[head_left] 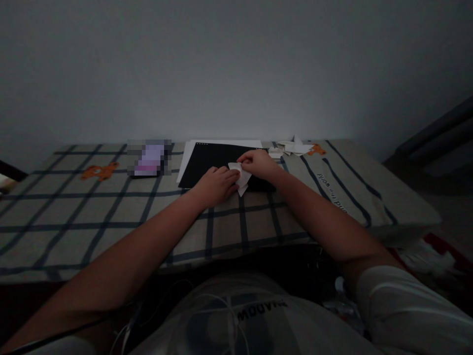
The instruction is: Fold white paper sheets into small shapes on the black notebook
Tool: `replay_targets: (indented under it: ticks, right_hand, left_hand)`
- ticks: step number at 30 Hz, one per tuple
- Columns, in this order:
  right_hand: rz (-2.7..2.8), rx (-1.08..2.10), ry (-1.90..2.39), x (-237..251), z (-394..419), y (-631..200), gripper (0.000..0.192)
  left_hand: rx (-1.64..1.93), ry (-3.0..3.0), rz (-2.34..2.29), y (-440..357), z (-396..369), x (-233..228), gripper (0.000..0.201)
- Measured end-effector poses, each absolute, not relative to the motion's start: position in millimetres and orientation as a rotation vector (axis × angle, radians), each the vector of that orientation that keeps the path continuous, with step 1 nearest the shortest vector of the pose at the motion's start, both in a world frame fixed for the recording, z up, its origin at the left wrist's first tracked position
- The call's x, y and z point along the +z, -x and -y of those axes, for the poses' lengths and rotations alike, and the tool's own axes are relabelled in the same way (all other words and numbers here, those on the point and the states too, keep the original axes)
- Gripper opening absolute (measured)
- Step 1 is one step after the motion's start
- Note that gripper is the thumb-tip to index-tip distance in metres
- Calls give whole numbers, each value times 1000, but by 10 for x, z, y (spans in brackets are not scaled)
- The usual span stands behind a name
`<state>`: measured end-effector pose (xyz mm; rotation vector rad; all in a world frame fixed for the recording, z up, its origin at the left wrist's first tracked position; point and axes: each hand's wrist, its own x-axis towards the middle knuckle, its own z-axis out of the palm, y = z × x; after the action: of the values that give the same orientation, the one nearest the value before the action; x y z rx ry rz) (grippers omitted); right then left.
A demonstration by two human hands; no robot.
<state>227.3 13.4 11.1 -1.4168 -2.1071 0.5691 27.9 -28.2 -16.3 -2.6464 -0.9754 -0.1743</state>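
White paper (243,180) held by left hand (217,186) and right hand (260,164), over black folder (210,160).

Dim grey light is leaving the bench (111,212) in murk.
Beyond the black sheet (199,162), the wall (236,93) is darkening outward; atop it, folded paper (244,179) is standing out pale; left of it, a phone screen (151,157) is glowing, its edges pixelated; nearer than it, the shirt (229,315) is looking soft, wide-angle stretching is showing, and shadow is swallowing detail.
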Motion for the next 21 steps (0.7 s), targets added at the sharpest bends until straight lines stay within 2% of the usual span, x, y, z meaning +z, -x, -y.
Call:
replay_targets:
  ticks: [7,21]
  right_hand:
    - [2115,590,1391,88,-155,-2257,31]
    - [2145,623,1310,58,-184,-2270,29]
  left_hand:
    - [-133,2630,954,-272,303,-197,47]
    - [-180,2627,976,-301,310,-226,45]
